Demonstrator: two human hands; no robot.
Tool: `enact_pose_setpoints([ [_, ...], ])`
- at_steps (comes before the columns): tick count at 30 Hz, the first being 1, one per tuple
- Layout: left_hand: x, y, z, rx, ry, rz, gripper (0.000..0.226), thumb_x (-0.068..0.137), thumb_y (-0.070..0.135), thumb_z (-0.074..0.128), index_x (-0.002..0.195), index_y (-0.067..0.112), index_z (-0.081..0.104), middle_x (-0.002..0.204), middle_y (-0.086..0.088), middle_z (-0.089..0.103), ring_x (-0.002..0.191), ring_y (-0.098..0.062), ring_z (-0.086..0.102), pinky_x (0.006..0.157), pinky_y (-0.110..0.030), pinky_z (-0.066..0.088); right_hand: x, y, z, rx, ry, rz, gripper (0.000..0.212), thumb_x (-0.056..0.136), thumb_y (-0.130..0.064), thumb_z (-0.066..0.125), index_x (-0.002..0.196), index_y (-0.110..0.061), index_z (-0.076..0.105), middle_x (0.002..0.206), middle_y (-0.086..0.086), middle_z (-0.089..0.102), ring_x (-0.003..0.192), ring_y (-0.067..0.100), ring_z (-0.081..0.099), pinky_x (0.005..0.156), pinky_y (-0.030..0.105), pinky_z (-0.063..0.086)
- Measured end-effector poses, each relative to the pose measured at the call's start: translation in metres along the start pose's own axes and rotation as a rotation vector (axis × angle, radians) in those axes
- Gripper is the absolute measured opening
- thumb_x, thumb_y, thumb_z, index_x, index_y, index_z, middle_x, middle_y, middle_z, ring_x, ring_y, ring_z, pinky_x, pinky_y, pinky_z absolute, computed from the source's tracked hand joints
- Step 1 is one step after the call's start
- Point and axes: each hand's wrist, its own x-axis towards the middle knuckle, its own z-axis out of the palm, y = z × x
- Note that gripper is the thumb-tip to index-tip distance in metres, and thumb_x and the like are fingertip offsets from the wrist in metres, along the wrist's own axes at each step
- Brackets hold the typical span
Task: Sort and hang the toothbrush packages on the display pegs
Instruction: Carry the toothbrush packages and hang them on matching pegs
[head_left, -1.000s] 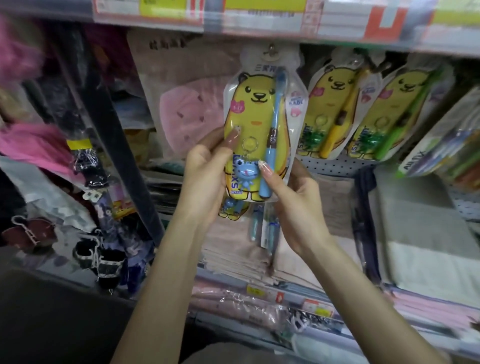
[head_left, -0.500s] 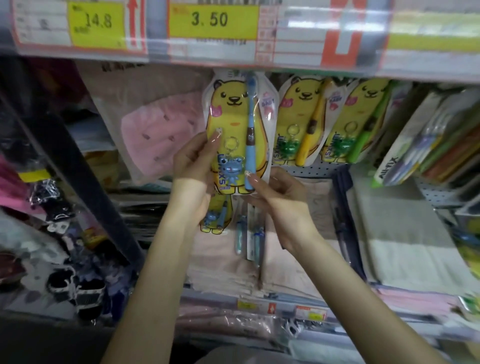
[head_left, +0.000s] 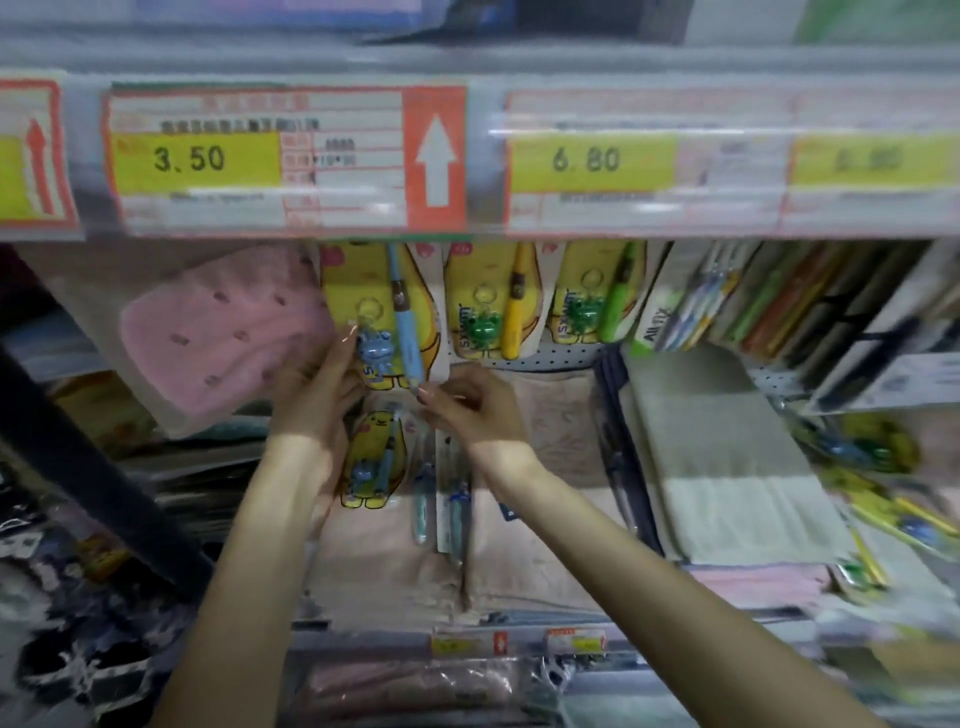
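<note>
Left hand (head_left: 317, 384) holds blue toothbrush package (head_left: 358, 286) by its side, right hand (head_left: 467, 410) pinches its bottom. Keep it level; peg hidden above hands.

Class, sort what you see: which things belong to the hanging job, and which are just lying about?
Job: blue toothbrush package, held by left hand and right hand; yellow toothbrush package; green toothbrush package.
Lying about: pink cloth pack; folded towels; price labels.
</note>
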Motion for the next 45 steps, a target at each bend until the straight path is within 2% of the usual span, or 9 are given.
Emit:
enact_pose_setpoints([
  [2, -0.006, -0.017, -0.002, -0.014, 0.008, -0.073, 0.015, 0.095, 0.028, 0.051, 0.093, 0.017, 0.062, 0.075, 0.007, 0.072, 0.068, -0.004, 0.070, 0.067, -0.020, 0.056, -0.007, 0.008, -0.011, 0.009, 0.004, 0.033, 0.012, 0.083, -0.005, 0.073, 0.087, -0.009, 0.063, 0.091, 0.011, 0.067, 0.090, 0.022, 0.064, 0.079, 0.038, 0.058],
  [6, -0.028, -0.046, 0.017, -0.009, -0.057, -0.299, 0.037, 0.096, 0.049, 0.041, 0.107, 0.018, 0.059, 0.084, 0.009, 0.075, 0.072, -0.004, 0.071, 0.083, -0.029, 0.049, -0.019, 0.017, -0.047, 0.075, 0.047, 0.029, 0.027, 0.081, 0.008, 0.069, 0.106, 0.014, 0.061, 0.105, 0.028, 0.067, 0.082, 0.013, 0.063, 0.087, 0.038, 0.056],
  [10, -0.056, -0.061, 0.059, -0.016, -0.044, -0.487, 0.050, 0.089, 0.056, 0.046, 0.115, 0.015, 0.057, 0.088, 0.003, 0.076, 0.081, -0.010, 0.070, 0.087, -0.029, 0.052, -0.031, 0.025, -0.098, 0.005, 0.014, -0.029, 0.019, 0.081, 0.013, 0.066, 0.099, 0.017, 0.063, 0.087, 0.008, 0.062, 0.067, -0.011, 0.059, 0.073, 0.012, 0.050],
  [13, -0.079, -0.066, 0.097, -0.037, -0.012, -0.484, 0.038, 0.093, 0.048, 0.047, 0.113, 0.017, 0.058, 0.110, -0.003, 0.071, 0.102, -0.017, 0.065, 0.096, -0.033, 0.048, -0.042, 0.019, -0.141, -0.007, -0.030, -0.050, 0.014, 0.083, 0.008, 0.067, 0.097, 0.011, 0.065, 0.091, 0.008, 0.062, 0.072, -0.006, 0.060, 0.076, 0.016, 0.050],
  [16, -0.107, -0.076, 0.144, -0.017, 0.009, -0.423, 0.022, 0.100, 0.034, 0.043, 0.095, 0.018, 0.059, 0.077, 0.007, 0.075, 0.075, -0.007, 0.071, 0.083, -0.031, 0.050, -0.057, 0.009, -0.193, 0.002, -0.085, -0.036, 0.010, 0.085, -0.002, 0.070, 0.089, -0.011, 0.067, 0.093, 0.008, 0.065, 0.084, 0.012, 0.063, 0.084, 0.030, 0.052],
  [21, -0.165, -0.119, 0.227, -0.037, -0.036, -0.439, 0.025, 0.101, 0.030, 0.040, 0.095, 0.016, 0.060, 0.087, 0.005, 0.075, 0.073, -0.007, 0.072, 0.067, -0.020, 0.058, -0.094, 0.008, -0.307, 0.041, -0.083, 0.064, 0.012, 0.089, -0.002, 0.065, 0.090, -0.014, 0.069, 0.097, 0.012, 0.068, 0.090, 0.020, 0.062, 0.089, 0.037, 0.051],
  [28, -0.236, -0.139, 0.329, -0.038, -0.084, -0.438, 0.023, 0.092, 0.033, 0.055, 0.096, 0.012, 0.063, 0.097, -0.005, 0.075, 0.091, -0.019, 0.072, 0.080, -0.032, 0.053, -0.139, 0.010, -0.446, 0.049, 0.085, 0.202, 0.009, 0.088, -0.003, 0.066, 0.095, -0.008, 0.069, 0.093, 0.006, 0.072, 0.088, 0.020, 0.066, 0.080, 0.029, 0.056],
  [33, -0.264, -0.154, 0.361, 0.059, -0.212, -0.469, 0.034, 0.095, 0.032, 0.051, 0.111, 0.006, 0.065, 0.105, -0.006, 0.074, 0.097, -0.020, 0.071, 0.085, -0.032, 0.056, -0.147, 0.019, -0.494, 0.105, 0.200, 0.230, 0.009, 0.087, -0.005, 0.068, 0.094, -0.010, 0.071, 0.106, 0.019, 0.071, 0.102, 0.033, 0.067, 0.090, 0.044, 0.055],
  [45, -0.273, -0.199, 0.386, 0.226, -0.375, -0.534, 0.033, 0.094, 0.037, 0.054, 0.120, 0.019, 0.063, 0.121, 0.004, 0.066, 0.109, -0.009, 0.061, 0.083, -0.021, 0.048, -0.150, 0.055, -0.531, 0.153, 0.365, 0.341, 0.023, 0.085, -0.010, 0.071, 0.107, -0.007, 0.066, 0.109, 0.013, 0.071, 0.106, 0.026, 0.067, 0.093, 0.039, 0.054],
])
